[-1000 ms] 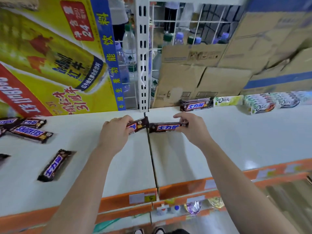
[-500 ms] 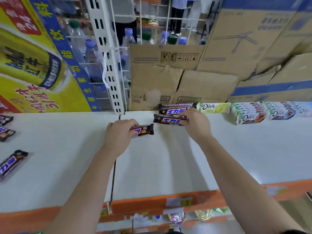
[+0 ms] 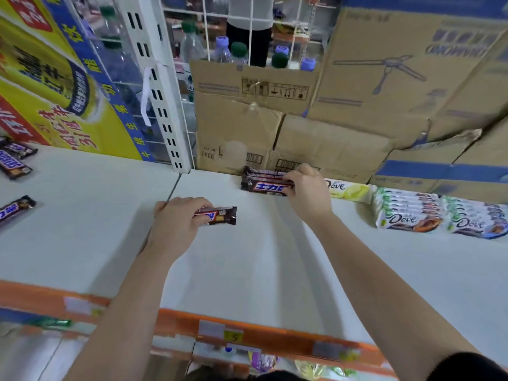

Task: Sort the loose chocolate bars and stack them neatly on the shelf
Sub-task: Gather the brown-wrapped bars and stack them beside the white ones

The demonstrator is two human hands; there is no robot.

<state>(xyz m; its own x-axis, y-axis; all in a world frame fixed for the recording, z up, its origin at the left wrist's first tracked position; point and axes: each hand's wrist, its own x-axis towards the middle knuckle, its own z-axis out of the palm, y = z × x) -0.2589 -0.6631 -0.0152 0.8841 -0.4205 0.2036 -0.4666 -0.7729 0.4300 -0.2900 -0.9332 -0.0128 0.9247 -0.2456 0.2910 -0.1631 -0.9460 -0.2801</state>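
My left hand grips one end of a brown Snickers bar that lies just above the white shelf. My right hand holds a second brown Snickers bar at the front of a small Snickers stack against the cardboard at the back. Loose Snickers bars lie on the shelf at far left, and another loose bar lies nearer the front edge.
Dove bars: a pale yellow Dove bar right of the stack, then rows of Dove bars farther right. Cardboard boxes wall the back. A white slotted upright and a yellow poster stand at left. The shelf has an orange front edge.
My right hand has carried its bar back and down onto the Snickers stack. My left hand with its bar has stayed near the shelf joint. The camera has shifted right.
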